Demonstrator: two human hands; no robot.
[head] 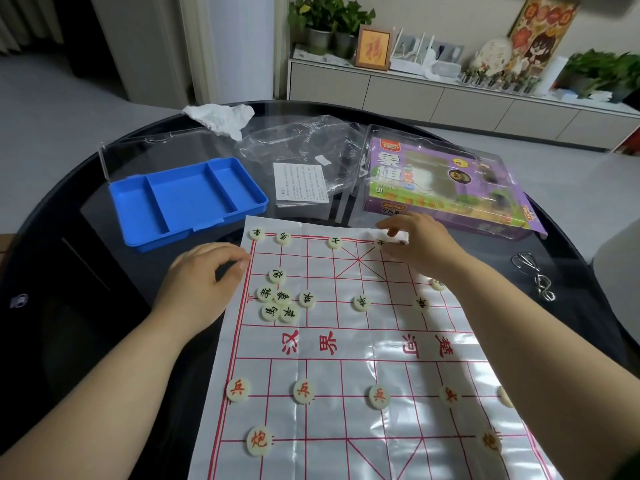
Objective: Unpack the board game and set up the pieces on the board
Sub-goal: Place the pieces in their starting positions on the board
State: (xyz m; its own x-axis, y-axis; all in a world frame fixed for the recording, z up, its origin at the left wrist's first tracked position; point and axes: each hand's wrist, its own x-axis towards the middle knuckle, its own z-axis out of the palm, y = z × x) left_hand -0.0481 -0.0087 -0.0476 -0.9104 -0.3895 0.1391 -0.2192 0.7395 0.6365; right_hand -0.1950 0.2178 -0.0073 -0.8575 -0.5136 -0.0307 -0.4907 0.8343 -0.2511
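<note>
A plastic chess board sheet [346,344] with red lines lies on the dark round table. Round cream pieces sit on it: red-lettered ones [304,391] in the near rows, black-lettered ones [334,241] along the far row, and a loose cluster [279,302] at the left. My right hand [415,245] is at the far edge, its fingers pinching a black-lettered piece [381,242] on the far row. My left hand [204,275] rests at the sheet's left edge, fingertips touching it, holding nothing.
An empty blue tray [187,202] with a clear lid stands at the far left. A leaflet [300,184], a clear bag [304,140], crumpled tissue [221,117] and the purple game box [446,187] lie behind the board. A metal wire puzzle [533,275] lies at the right.
</note>
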